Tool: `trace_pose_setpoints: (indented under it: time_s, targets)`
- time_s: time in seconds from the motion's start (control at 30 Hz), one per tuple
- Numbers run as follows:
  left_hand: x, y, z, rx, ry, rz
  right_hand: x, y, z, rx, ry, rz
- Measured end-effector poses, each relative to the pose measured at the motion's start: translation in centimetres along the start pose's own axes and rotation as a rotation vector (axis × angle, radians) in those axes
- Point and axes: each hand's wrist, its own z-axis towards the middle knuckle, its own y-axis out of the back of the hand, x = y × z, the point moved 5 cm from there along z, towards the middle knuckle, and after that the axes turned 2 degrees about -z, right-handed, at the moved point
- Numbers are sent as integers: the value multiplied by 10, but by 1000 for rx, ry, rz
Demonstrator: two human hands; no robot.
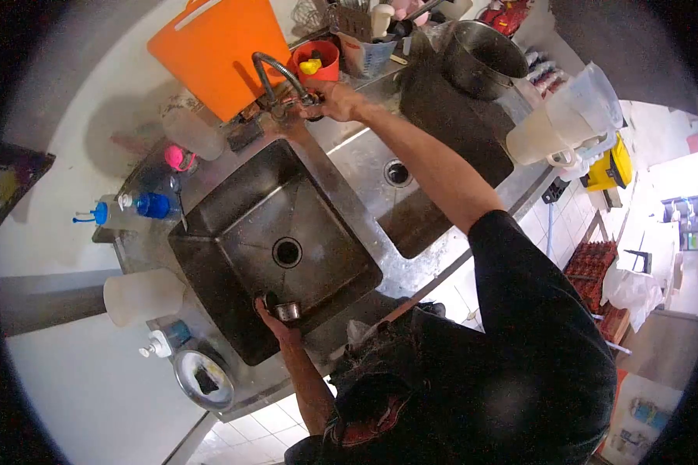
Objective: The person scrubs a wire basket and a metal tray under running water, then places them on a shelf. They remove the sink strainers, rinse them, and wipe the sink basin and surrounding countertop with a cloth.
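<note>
My right hand reaches to the base of the curved metal faucet behind the sinks, fingers at its handle. In the left sink basin, near the front edge, my left hand is closed on a small metal cup. A round drain lies just beyond the cup. The second basin, with its own drain, is partly hidden under my right forearm.
An orange board leans behind the faucet beside a red cup. A large pot and plastic pitchers stand right. Bottles, a white container and a metal plate line the left.
</note>
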Motion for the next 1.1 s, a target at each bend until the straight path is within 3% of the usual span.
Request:
trace_pose_setpoints:
  time_s: [0.07,0.17,0.27,0.37,0.47,0.67,0.77,0.83,0.93,0.97,1.1]
  targets:
    - [-2,-2,-5,-21,-92,37,14,15,-9,94,-54,-59]
    - [-3,-3,-3,64,-42,23,15,22,-12,181,21,-88]
    - [-10,-11,-13,-61,-34,19,18,30,-14,274,-24,-131]
    - [0,9,6,-30,9,49,11,27,-11,148,-8,-253]
    - [3,9,8,49,13,3,14,24,-16,131,53,-160]
    - [1,9,5,22,-31,-38,27,38,-17,172,29,-288]
    - [-11,-14,-17,-87,32,3,34,50,-16,211,21,-368]
    - [-11,-13,-17,-49,-32,14,16,50,-7,171,72,-495]
    - [-9,-4,-5,26,-105,33,51,76,-17,217,41,-585]
    - [-8,-3,-3,55,-125,42,36,75,-7,281,-25,-632]
    - [-12,-17,-17,5,-37,-7,38,79,-6,201,104,-730]
